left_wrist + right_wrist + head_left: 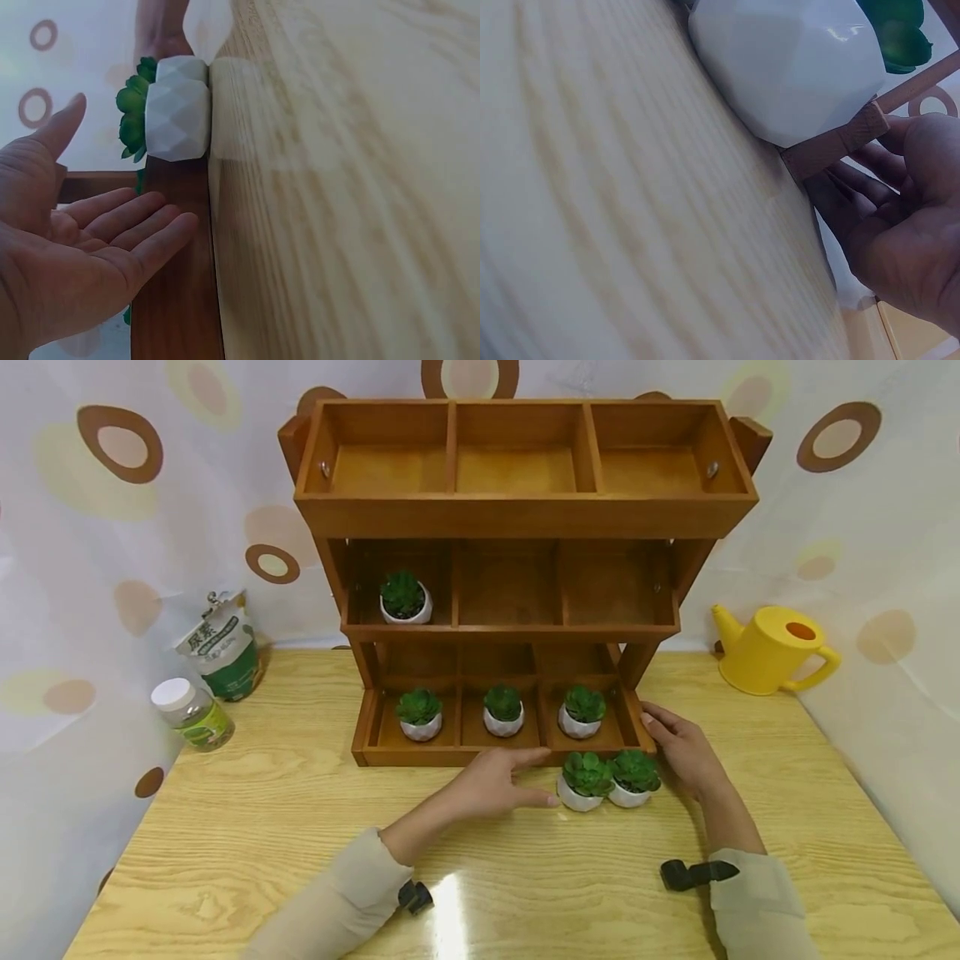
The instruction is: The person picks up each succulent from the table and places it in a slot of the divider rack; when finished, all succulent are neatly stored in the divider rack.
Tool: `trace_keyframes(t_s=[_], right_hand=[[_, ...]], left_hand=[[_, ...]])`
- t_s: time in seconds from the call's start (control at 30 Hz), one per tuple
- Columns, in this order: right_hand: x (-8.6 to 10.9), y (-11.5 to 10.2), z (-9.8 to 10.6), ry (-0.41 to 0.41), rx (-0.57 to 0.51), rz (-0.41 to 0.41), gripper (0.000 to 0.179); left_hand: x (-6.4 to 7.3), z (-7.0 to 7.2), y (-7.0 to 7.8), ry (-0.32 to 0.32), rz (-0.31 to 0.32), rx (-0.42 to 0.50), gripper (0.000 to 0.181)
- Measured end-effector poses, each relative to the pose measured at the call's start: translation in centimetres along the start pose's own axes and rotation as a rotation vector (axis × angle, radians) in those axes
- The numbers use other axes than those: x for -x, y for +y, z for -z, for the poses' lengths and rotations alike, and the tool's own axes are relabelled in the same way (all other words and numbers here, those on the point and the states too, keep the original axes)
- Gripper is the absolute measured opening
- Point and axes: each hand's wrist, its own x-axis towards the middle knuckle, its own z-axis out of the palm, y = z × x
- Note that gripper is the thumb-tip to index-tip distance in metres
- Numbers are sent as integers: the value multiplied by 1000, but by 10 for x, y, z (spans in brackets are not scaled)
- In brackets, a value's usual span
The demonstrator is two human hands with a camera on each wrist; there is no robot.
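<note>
Two succulents in white faceted pots, a left one (581,783) and a right one (632,781), stand side by side on the table before the shelf's front board. My left hand (491,783) is just left of them, thumb and fingers spread, holding nothing; its palm shows in the left wrist view. At the right end of the wooden shelf (405,758), my right hand (681,750) rests its fingers against the bottom tier's outer side. A white pot (787,67) fills the top of the right wrist view, close to that hand.
Three potted succulents (504,712) sit in the bottom tier, one per compartment. Another potted succulent (406,600) occupies the middle tier's left compartment. To the left are a white-capped jar (193,717) and a clipped pouch (222,650). A yellow watering can (768,652) stands right.
</note>
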Motion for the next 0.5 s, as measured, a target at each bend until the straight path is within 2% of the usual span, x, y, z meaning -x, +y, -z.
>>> trace_keyframes(t_s=[0.17,0.5], right_hand=[[-1,0,0,1,-6,-17,69],[-1,0,1,17,23,-16,64]], left_hand=[[-4,-3,2,-10,19,-4,77],[-14,-9,6,-15,-13,7,75]])
